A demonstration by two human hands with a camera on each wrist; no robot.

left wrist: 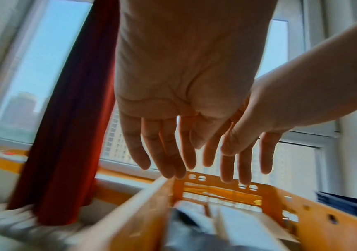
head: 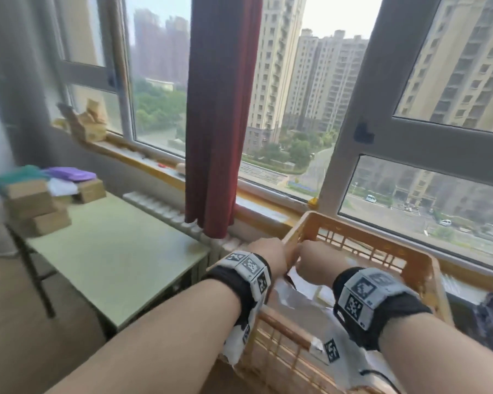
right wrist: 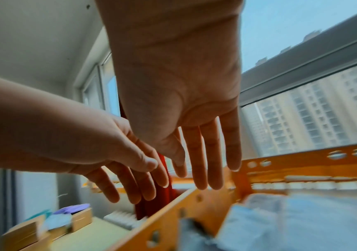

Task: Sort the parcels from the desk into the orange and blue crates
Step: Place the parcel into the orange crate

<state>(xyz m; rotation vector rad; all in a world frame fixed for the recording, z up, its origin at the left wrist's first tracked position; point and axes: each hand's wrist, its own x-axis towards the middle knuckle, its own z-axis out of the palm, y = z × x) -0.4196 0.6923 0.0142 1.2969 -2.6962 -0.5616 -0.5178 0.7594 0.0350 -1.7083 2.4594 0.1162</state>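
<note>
Both hands hover over the near-left corner of the orange crate [head: 410, 253], close together. The wrist views show my left hand [left wrist: 173, 152] and my right hand [right wrist: 205, 166] with straight, spread fingers, holding nothing. In the head view my left hand [head: 268, 253] is just outside the rim and my right hand [head: 316, 260] just inside it. White and grey bag parcels [head: 299, 294] and a brown box lie in the crate. More parcels remain on the desk [head: 120, 251]: stacked cardboard boxes [head: 34, 206] with a purple bag [head: 71, 174], a green one and a white one.
A red curtain [head: 219, 123] hangs between desk and crate, above a white radiator [head: 165, 211]. The window sill runs behind both. Something dark blue [left wrist: 349, 203] shows just right of the orange crate. Cardboard bits sit on the sill's far left.
</note>
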